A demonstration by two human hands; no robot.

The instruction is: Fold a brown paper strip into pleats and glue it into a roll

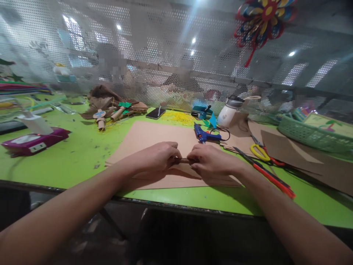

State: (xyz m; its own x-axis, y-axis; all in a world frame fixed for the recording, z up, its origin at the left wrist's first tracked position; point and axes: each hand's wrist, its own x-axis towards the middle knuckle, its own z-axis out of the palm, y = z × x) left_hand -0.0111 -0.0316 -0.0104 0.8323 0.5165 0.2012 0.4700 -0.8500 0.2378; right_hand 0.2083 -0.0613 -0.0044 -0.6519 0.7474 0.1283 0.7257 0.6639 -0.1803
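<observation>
Between my two hands is a thin roll of brown paper (184, 161), held level just above a stack of brown paper sheets (154, 136). My left hand (162, 156) is closed round the roll's left end. The right end sits in the closed fingers of my right hand (208, 160). My fingers hide both ends. A blue glue gun (206, 135) lies on the sheets just beyond my right hand, its black cord looped beside it. To the right of that hand lies a red-and-black cutter knife (270, 176).
Yellow-and-red scissors (260, 152), brown sheets (289, 147) and a green basket (311, 132) are on the right. At the back stand a white bottle (228, 110), a phone (156, 113) and yellow paper shreds (179, 117). A purple power strip (38, 141) with a white plug lies left.
</observation>
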